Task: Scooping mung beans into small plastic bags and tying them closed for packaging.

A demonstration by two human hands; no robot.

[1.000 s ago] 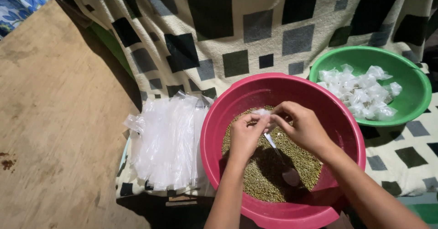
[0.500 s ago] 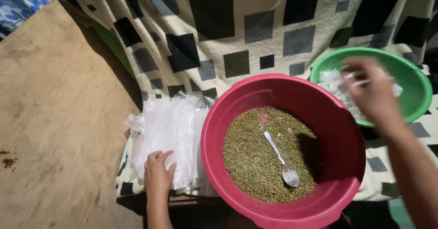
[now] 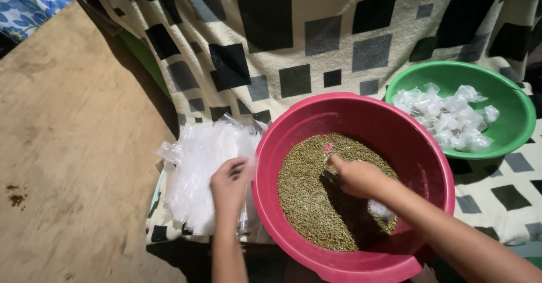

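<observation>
The red basin, partly filled with small green grains, was taken as reference. The right hand was found inside it, lowered onto the grains with fingers curled; what it gripped could not be told. Just left of the basin, the left hand was laid, loosely closed, on a stack of clear plastic bags. A green bowl of filled packets was noted right of the basin, with a checked cloth behind.

Bare wooden board left of bag stack; pink basin and green bowl crowding right.
</observation>
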